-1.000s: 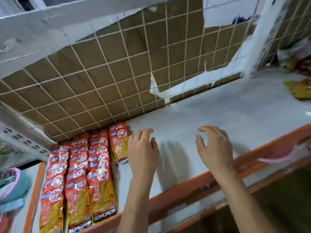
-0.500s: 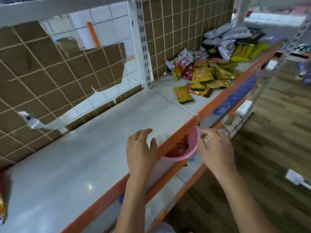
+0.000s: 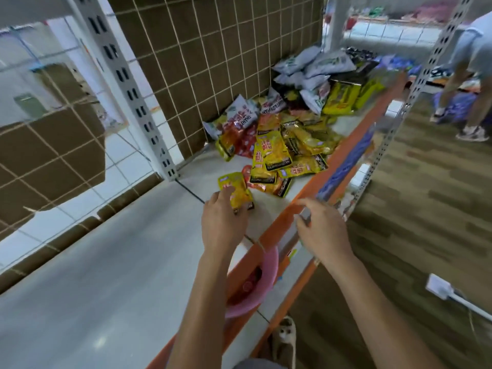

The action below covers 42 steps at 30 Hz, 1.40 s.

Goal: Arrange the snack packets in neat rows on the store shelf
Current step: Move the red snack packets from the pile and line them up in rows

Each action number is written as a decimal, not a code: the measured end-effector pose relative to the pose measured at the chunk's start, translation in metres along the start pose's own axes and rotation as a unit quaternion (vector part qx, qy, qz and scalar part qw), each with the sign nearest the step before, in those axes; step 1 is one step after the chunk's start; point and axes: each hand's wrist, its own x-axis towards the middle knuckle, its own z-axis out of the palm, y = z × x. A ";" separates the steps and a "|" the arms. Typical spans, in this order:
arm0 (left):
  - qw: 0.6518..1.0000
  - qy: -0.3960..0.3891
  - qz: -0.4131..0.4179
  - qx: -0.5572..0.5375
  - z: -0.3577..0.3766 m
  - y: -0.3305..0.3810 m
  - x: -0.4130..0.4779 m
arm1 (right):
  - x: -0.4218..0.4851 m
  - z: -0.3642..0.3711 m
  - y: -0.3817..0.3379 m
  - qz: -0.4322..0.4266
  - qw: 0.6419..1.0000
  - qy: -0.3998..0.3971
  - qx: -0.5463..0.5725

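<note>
One yellow packet lies on the shelf right in front of my left hand, its long side pointing away, flat fingers touching it but not gripping, while my right hand, farther off, hangs loosely curled, holding nothing.

left hand touches yellow packet | right hand above orange shelf edge | packet pile behind

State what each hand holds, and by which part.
Left hand touches the near end of the nearest packet; grip unclear. Right hand holds nothing.
</note>
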 end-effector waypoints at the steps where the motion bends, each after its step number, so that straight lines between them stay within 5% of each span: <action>1: 1.000 -0.010 0.006 0.003 0.005 0.005 0.017 | 0.015 0.000 -0.001 -0.015 1.000 -0.008 -0.004; 9: 0.977 -0.162 0.021 0.140 0.041 0.004 0.099 | 0.109 0.032 -0.011 -0.129 0.990 -0.050 0.029; 21: 0.952 -0.211 -0.116 0.189 0.047 0.007 0.136 | 0.210 0.052 -0.046 -0.211 0.974 -0.074 0.041; 26: 0.980 -0.039 -0.183 0.061 0.042 0.020 0.137 | 0.261 0.052 -0.062 -0.280 0.946 -0.163 0.013; 30: 0.980 0.019 -0.196 -0.002 0.036 0.020 0.139 | 0.287 0.066 -0.069 -0.282 0.913 -0.287 -0.072; 32: 0.977 0.083 -0.194 -0.040 0.035 0.019 0.140 | 0.290 0.069 -0.065 -0.287 0.913 -0.282 -0.066; 37: 0.928 0.227 -0.163 -0.244 0.033 0.029 0.142 | 0.288 0.057 -0.040 -0.283 0.927 -0.223 0.101; 42: 0.857 0.270 -0.151 -0.413 0.036 0.038 0.149 | 0.281 0.035 -0.015 -0.320 0.882 -0.220 0.267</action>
